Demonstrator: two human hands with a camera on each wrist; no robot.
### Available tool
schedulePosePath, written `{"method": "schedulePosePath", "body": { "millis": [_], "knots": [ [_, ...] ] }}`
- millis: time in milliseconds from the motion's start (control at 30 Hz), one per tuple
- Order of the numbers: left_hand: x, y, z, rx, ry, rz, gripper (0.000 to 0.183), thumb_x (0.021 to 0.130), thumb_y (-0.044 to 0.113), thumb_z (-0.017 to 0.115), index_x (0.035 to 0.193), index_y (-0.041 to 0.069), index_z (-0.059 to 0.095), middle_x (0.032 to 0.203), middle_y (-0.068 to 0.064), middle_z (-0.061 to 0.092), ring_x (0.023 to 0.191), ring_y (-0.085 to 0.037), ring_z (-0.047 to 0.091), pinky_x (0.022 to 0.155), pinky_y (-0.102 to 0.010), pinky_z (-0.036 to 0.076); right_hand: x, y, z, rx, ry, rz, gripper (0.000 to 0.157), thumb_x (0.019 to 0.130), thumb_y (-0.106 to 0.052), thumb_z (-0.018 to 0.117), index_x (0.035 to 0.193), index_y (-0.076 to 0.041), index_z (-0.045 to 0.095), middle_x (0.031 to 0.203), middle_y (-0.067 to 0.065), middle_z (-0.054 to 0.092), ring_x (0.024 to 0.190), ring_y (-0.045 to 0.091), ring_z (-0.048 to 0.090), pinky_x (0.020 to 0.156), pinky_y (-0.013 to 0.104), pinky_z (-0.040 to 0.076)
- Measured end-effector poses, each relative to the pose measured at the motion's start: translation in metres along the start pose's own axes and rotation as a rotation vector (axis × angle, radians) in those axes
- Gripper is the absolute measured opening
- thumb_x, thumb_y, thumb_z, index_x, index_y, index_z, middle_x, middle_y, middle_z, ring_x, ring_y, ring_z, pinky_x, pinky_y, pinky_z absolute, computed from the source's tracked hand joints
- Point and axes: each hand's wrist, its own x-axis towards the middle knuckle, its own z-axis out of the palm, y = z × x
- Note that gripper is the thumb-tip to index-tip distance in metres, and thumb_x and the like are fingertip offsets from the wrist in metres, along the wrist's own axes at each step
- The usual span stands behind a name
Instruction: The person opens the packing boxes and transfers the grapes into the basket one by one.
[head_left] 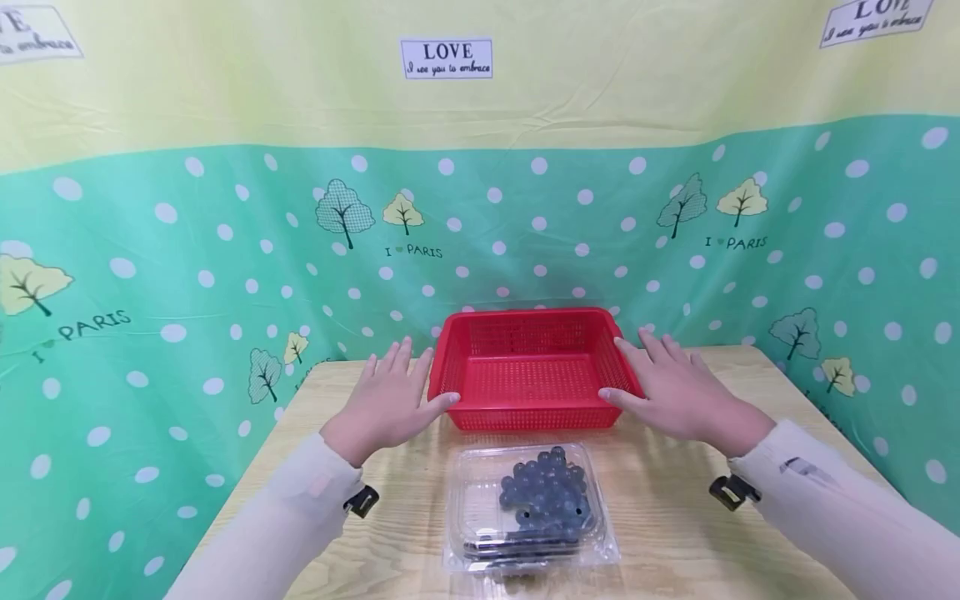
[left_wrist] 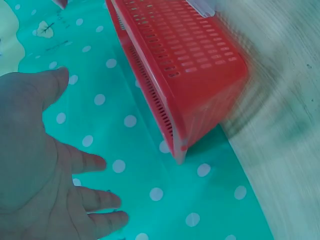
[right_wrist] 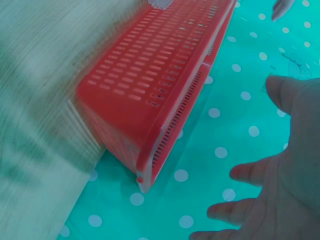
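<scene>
A red perforated plastic basket (head_left: 534, 418) stands upright on the wooden table, and its inside shows no contents. My left hand (head_left: 388, 404) is spread flat in the air by the basket's left side, fingers straight. On the other side my right hand (head_left: 675, 387) is spread the same way. Both wrist views show a gap between the left palm (left_wrist: 30, 160), the right palm (right_wrist: 290, 190) and the basket walls. Nearer to me lies a clear plastic clamshell box (head_left: 480, 492) with dark grapes (head_left: 543, 487) in it, touched by neither hand.
The light wooden table (head_left: 667, 533) ends against a green dotted curtain (head_left: 525, 225) just behind the basket. The same cloth hangs at the left and right. A black band (head_left: 362, 501) sits on my left wrist and another (head_left: 731, 492) on my right.
</scene>
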Motion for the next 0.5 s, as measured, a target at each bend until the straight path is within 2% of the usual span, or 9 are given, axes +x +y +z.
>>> {"method": "schedulePosePath", "body": {
  "millis": [500],
  "knots": [
    [-0.007, 0.008, 0.01, -0.002, 0.051, 0.073, 0.087, 0.097, 0.067, 0.052, 0.16, 0.009, 0.037, 0.168, -0.019, 0.029, 0.155, -0.044, 0.026, 0.123, -0.066, 0.025, -0.013, -0.003, 0.004, 0.031, 0.031, -0.031, 0.099, 0.091, -0.078, 0.051, 0.163, -0.013, 0.029, 0.167, 0.027, 0.023, 0.148, 0.06, 0.023, 0.11, 0.082, 0.026]
  ]
}}
